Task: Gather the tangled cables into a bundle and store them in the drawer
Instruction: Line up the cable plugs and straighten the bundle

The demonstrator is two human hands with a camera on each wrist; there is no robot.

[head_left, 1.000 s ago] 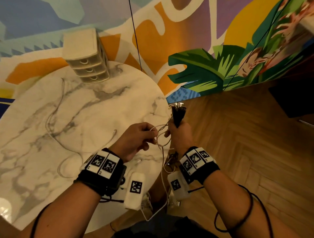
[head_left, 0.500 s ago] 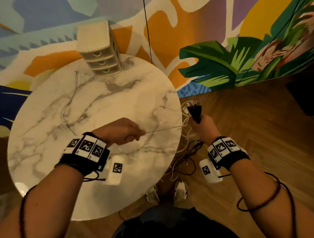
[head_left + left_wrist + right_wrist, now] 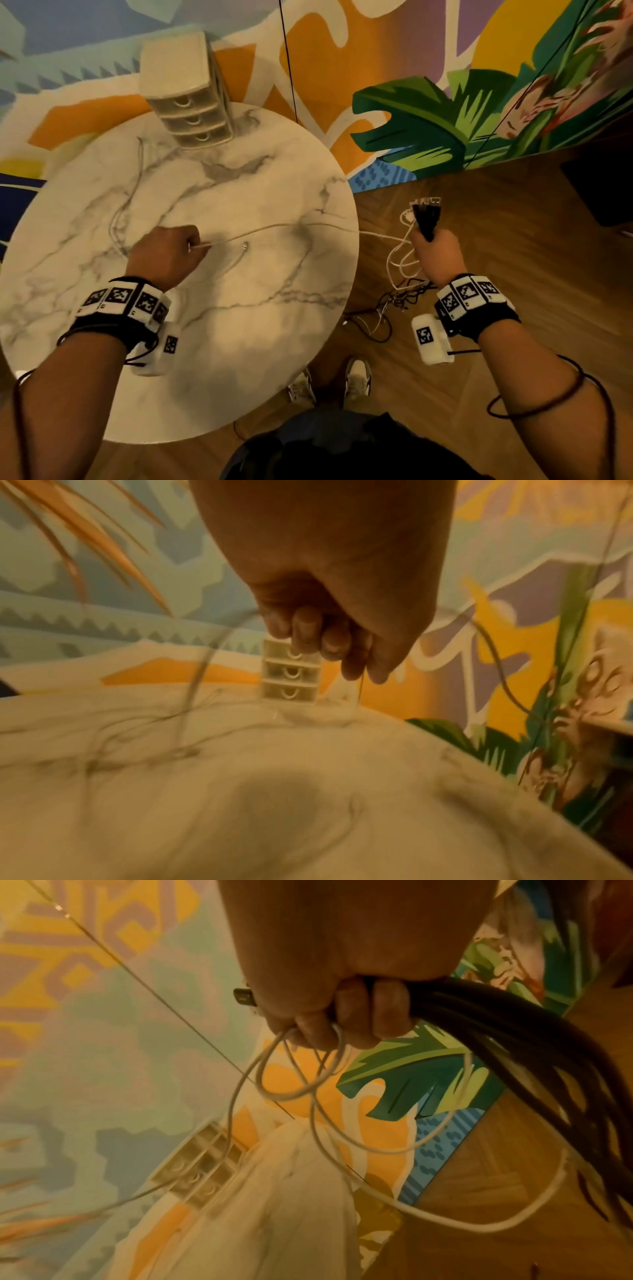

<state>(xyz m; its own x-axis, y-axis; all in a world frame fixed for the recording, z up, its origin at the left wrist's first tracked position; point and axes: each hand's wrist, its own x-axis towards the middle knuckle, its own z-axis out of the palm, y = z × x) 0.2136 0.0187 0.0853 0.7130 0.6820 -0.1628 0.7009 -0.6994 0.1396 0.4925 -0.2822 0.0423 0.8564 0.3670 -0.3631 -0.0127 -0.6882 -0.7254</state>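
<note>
**Three cameras, one shared table**

The head camera looks steeply down on the round marble table (image 3: 212, 359) and wooden floor (image 3: 513, 240). Each wrist camera looks close along its hand's knuckles toward the painted wall (image 3: 103, 561). All three views catch the three-drawer organizer (image 3: 191, 113) (image 3: 289, 674) (image 3: 202, 1175).

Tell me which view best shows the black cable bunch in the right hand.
Right wrist: the black cable bunch fills the frame, the right hand curled round it. Head view shows only its plug ends above the fist. The left wrist view misses it.
</note>
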